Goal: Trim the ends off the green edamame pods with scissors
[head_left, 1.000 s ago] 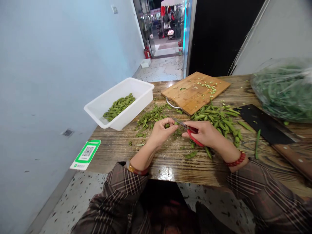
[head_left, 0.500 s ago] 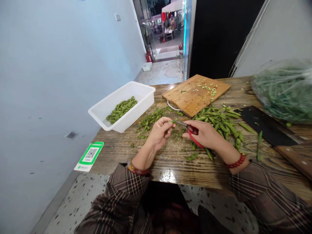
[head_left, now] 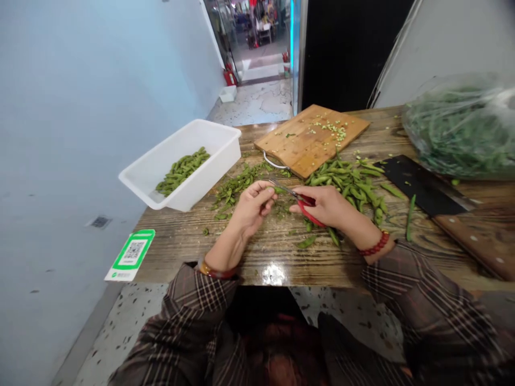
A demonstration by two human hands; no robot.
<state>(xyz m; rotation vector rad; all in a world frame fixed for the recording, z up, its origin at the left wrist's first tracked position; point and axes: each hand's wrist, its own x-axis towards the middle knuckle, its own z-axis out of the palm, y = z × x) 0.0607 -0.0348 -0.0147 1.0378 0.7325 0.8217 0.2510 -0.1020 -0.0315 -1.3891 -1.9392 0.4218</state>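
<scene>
Between thumb and fingers, my left hand (head_left: 254,206) pinches a green edamame pod (head_left: 277,190). My right hand (head_left: 322,203) is closed around red-handled scissors (head_left: 309,210), whose blades reach left to the pod at my left fingertips. Right of the scissors lies a heap of whole pods (head_left: 354,185). Small trimmed bits of pod (head_left: 237,187) are strewn on the wood behind my left hand. A white plastic tub (head_left: 217,177) to the left holds a pile of pods (head_left: 183,171).
A wooden cutting board (head_left: 298,142) with scattered pale green bits lies at the back of the table (head_left: 181,241). On the right are a cleaver (head_left: 426,185) with a wooden handle and a clear bag of long green vegetables (head_left: 462,128). A QR card (head_left: 131,254) sits at the left corner.
The whole view has shifted, so things appear further left and higher. The scissor blades have come over the pod, and more of the pod shows at my left fingertips.
</scene>
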